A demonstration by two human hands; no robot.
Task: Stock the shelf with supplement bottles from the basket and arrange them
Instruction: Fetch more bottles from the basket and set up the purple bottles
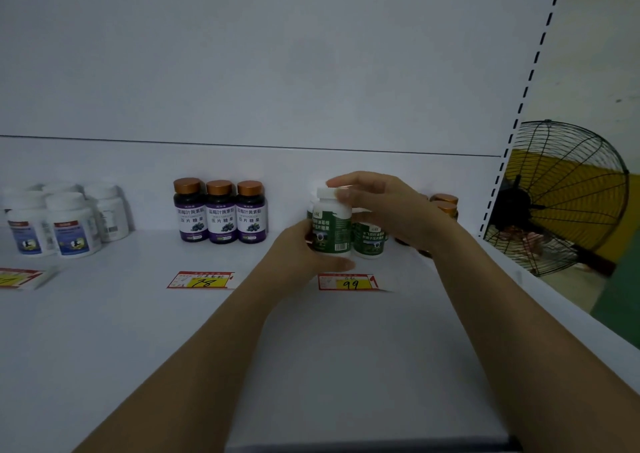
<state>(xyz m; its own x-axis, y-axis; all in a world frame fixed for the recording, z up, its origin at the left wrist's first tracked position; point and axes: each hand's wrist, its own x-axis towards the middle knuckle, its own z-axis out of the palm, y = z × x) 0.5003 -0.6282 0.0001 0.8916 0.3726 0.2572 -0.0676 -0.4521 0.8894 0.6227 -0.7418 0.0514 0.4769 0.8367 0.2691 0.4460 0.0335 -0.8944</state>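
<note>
A white bottle with a green label (pixel 331 228) stands on the white shelf (pixel 311 348), just behind the price tag marked 99 (pixel 348 282). My left hand (pixel 304 250) grips its lower body, thumb under its base edge. My right hand (pixel 384 206) reaches over from the right, its fingertips on the white cap. A second green-label bottle (pixel 369 241) stands close to the right, partly hidden by my right hand. The basket is out of view.
Three dark purple-label bottles with bronze caps (pixel 220 212) stand in a row at left centre behind a tag marked 78 (pixel 201 280). Several white bottles (pixel 65 218) stand far left. Bronze-capped bottles (pixel 445 203) sit behind my right wrist. A black fan (pixel 561 196) stands beyond the shelf's right upright.
</note>
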